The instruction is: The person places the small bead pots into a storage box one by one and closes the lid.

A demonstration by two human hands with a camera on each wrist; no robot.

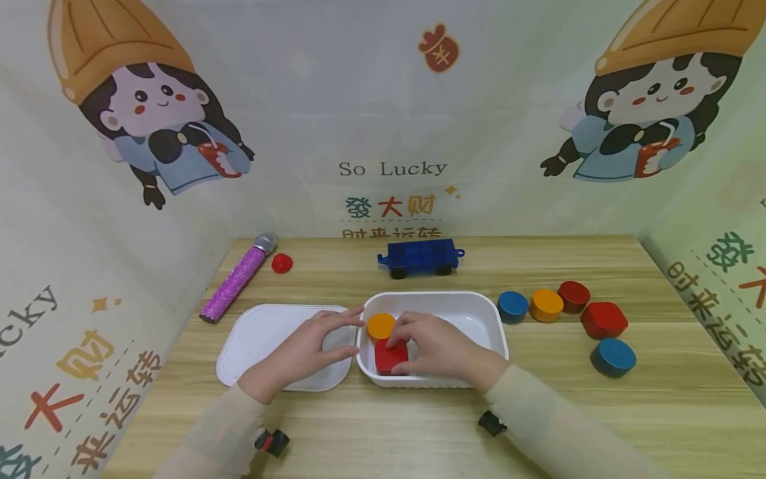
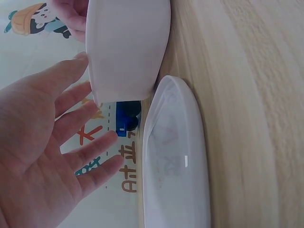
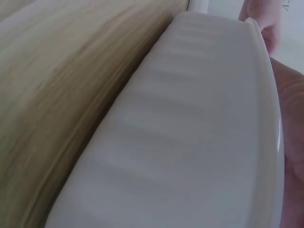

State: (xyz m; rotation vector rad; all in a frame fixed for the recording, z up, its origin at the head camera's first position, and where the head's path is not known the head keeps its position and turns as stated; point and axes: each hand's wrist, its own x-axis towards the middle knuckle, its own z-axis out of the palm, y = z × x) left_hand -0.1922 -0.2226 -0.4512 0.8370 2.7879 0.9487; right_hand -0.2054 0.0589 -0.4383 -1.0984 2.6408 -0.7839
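A white box stands in the middle of the table. Inside its left end, a red squarish block lies in front of a yellow round block. My right hand reaches into the box and pinches the red block between thumb and fingers. With fingers extended, my left hand is at the box's left rim, above the white lid. In the left wrist view its thumb tip touches the rim of the box. The box wall hides most of the right hand in the right wrist view.
Right of the box lie a blue round block, a yellow one, a dark red one, a red squarish block and another blue block. Behind are a blue toy wagon, a pink microphone and a small red piece.
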